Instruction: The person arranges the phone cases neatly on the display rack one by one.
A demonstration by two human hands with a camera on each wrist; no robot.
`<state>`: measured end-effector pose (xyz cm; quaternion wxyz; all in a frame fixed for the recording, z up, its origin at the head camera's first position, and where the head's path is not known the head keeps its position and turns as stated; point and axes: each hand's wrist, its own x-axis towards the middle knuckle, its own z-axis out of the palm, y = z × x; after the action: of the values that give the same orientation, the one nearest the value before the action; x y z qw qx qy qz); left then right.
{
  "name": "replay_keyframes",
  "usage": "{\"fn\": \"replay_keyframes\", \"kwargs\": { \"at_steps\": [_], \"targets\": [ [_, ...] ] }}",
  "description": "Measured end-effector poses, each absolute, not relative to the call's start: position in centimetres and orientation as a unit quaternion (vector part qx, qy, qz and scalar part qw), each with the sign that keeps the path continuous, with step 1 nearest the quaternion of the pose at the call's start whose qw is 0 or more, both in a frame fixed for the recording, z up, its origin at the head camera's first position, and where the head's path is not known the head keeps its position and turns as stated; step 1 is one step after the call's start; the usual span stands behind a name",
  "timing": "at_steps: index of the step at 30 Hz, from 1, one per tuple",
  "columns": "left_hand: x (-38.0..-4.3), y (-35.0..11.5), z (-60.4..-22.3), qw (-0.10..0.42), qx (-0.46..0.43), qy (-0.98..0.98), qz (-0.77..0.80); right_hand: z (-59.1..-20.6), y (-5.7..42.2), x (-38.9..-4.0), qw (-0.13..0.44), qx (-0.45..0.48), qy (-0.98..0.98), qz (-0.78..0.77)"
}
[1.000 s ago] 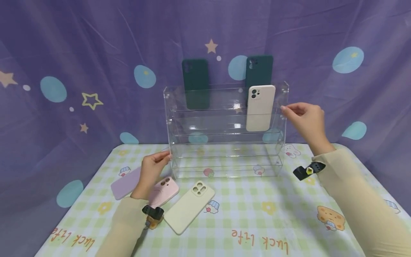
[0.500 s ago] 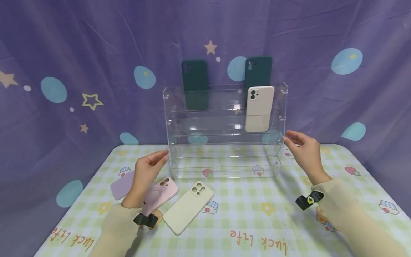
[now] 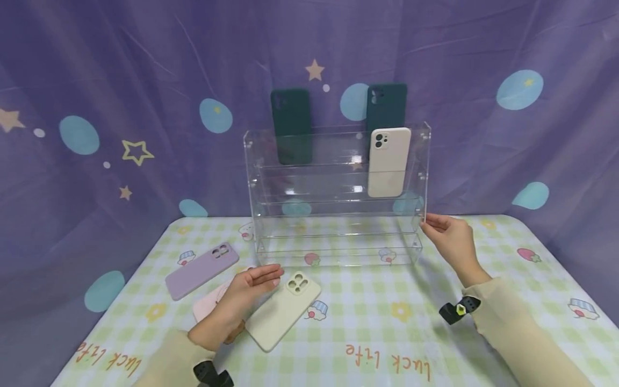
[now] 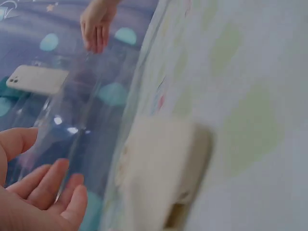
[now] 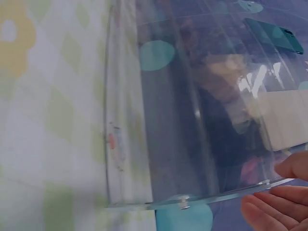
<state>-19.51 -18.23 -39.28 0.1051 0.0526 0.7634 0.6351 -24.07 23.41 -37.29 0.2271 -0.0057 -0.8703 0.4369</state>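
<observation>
A clear acrylic display rack (image 3: 338, 224) with stepped tiers stands at the back of the table. Its top tier holds two dark green phone cases (image 3: 292, 124) (image 3: 387, 107); a white phone case (image 3: 389, 161) leans one tier lower at right. My right hand (image 3: 452, 242) pinches the rack's right side panel, thumb and fingers on either side of the edge. Above the table, my left hand (image 3: 246, 293) hovers with fingers extended and nothing in them. Beneath and beside it lie a pale yellow phone case (image 3: 285, 314) and a pink phone case (image 3: 209, 302), which it partly covers.
A lilac phone case (image 3: 200, 271) lies flat at the left, beyond the pink one. The checked tablecloth (image 3: 367, 306) covers the table, and a purple patterned curtain (image 3: 459, 107) hangs right behind the rack.
My left hand has left the rack's left side and moved down and right over the phone cases, uncovering the lilac one. My right hand has slid down the right side panel.
</observation>
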Motion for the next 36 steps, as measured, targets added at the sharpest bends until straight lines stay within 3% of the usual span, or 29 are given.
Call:
{"fn": "replay_keyframes", "kwargs": {
  "at_steps": [9, 18, 27, 36],
  "targets": [
    [-18.5, -17.5, -41.2, 0.107, 0.050, 0.753, 0.647, -38.5, 23.6, -24.0, 0.215, -0.011, -0.881, 0.421],
    [-19.0, -16.6, -42.8, 0.013, 0.037, 0.775, 0.631, -39.3, 23.7, -24.0, 0.203, -0.014, -0.866, 0.456],
    [-19.0, -16.8, -43.7, 0.013, 0.041, 0.806, 0.590, -39.7, 23.6, -23.9, 0.195, -0.012, -0.849, 0.491],
    [-19.0, -16.9, -43.4, 0.048, 0.066, 0.867, 0.492, -39.7, 23.6, -23.8, 0.198, -0.016, -0.847, 0.493]
  ]
}}
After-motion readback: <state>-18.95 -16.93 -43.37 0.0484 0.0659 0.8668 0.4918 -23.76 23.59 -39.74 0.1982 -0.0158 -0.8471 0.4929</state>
